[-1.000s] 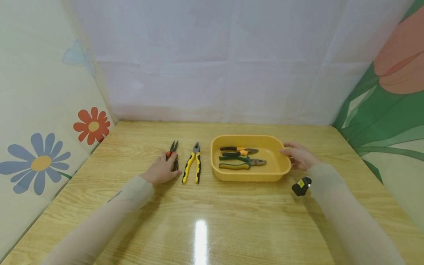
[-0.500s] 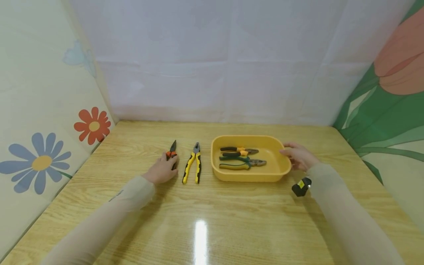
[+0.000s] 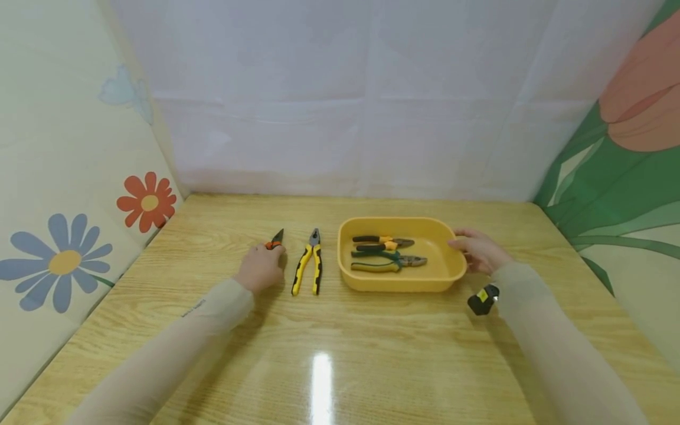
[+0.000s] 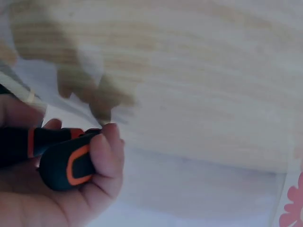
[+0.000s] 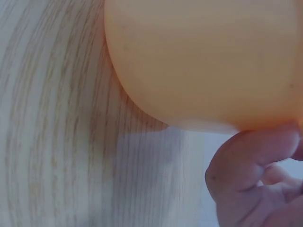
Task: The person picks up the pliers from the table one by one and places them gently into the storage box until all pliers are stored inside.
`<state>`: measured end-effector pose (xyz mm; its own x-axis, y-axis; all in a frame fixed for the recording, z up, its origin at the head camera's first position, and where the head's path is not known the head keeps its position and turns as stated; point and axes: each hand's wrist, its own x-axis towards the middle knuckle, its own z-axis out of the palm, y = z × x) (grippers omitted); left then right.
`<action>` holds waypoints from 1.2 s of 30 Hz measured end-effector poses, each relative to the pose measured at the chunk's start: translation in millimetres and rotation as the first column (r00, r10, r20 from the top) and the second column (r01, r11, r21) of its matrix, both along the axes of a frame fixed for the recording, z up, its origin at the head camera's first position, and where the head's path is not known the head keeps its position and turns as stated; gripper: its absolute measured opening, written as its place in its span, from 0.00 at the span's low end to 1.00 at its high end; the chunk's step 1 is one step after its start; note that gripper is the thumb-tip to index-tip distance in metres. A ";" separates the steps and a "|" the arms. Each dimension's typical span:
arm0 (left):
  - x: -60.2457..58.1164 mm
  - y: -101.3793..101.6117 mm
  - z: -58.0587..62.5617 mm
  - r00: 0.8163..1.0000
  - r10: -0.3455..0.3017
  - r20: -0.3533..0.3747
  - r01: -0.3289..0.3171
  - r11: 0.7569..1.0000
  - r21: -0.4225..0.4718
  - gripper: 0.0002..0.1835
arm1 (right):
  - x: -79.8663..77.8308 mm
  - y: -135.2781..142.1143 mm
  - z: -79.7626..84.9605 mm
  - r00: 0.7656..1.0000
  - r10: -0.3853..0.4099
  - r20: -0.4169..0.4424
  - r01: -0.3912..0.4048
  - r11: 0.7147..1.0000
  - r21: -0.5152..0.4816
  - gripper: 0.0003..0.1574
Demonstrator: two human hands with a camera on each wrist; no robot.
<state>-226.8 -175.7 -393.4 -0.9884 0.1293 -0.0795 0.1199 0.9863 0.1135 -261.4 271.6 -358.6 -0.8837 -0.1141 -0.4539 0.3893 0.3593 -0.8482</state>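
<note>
My left hand [image 3: 260,268] grips the long-nose pliers [image 3: 278,238], whose dark pointed tip and orange collar stick out past the fingers. In the left wrist view, fingers curl round the pliers' black and orange handles [image 4: 59,165], which are close together. Just right of that hand, yellow and black combination pliers [image 3: 316,237] lie with handles spread. My right hand [image 3: 482,249] pinches the right end of a yellow plastic basin [image 3: 398,284], thumb at the rim; the right wrist view shows the basin's outer wall [image 5: 199,66] beside the bent fingers.
Inside the basin lie orange and black pliers [image 3: 406,242] and green and yellow pliers [image 3: 377,267]. A small black item with a yellow label [image 3: 482,300] is under the right wrist. A white backdrop [image 3: 345,118] rises behind the wooden table [image 3: 276,366].
The left hand has closed round the long-nose pliers, whose spread tips have come together and whose handles are now covered. The right hand and basin have stayed put.
</note>
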 end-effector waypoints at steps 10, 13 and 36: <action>3.1 -7.0 3.0 1.000 -0.023 -0.013 0.023 1.000 0.017 0.23 | 0.4 0.9 0.3 1.000 0.002 -0.001 -0.002 1.000 0.001 0.39; 6.6 -10.1 2.5 0.998 -0.057 -0.039 0.058 0.998 0.033 0.21 | 0.8 0.8 -0.4 1.000 -0.001 0.000 0.001 1.000 -0.004 0.39; 20.1 -20.3 8.8 0.847 -0.224 -0.482 0.261 0.965 0.011 0.15 | -0.4 3.1 -1.2 1.000 0.016 -0.004 -0.016 1.000 -0.015 0.41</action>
